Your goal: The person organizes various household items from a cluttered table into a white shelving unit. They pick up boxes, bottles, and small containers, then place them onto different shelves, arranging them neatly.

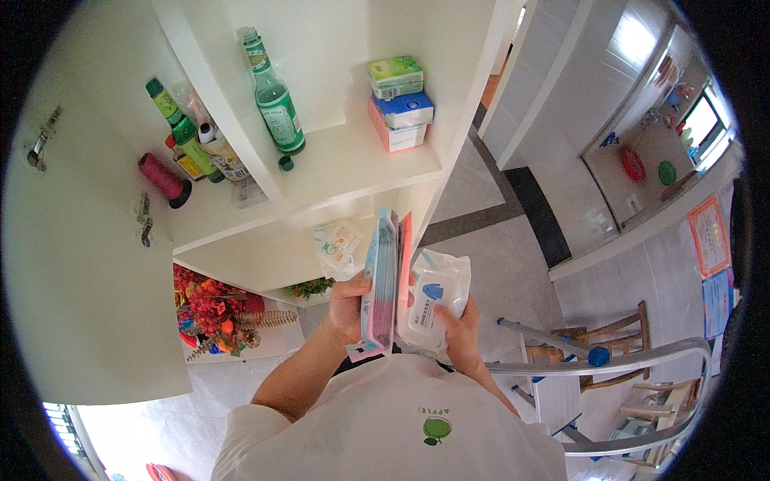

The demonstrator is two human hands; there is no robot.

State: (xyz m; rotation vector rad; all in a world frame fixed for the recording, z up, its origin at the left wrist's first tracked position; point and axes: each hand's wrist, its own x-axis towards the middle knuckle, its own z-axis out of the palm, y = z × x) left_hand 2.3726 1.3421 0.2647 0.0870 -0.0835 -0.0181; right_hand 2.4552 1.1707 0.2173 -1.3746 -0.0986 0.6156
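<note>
My left hand [348, 303] grips a thick bundle of flat plastic packets [380, 294], light blue and pink, standing on edge. A salmon-pink packet [404, 270] lies along its right side. In my right hand [462, 337] is a white soft pack of wipes [434, 300] with a blue garment printed on it, the thumb on its front. Both hands are close together before my chest, the two loads side by side. Just beyond them, a small white printed plastic packet [338, 243] lies on the lower shelf [258, 255] of a white cabinet.
The upper shelf [349, 171] carries a green glass bottle [280, 108] and stacked tissue packs [400, 105]. Left of the divider stand a magenta thread spool [163, 179] and bottles [189, 135]. An open cabinet door [84, 252] flanks the left; a metal ladder rail [637, 359] curves at right.
</note>
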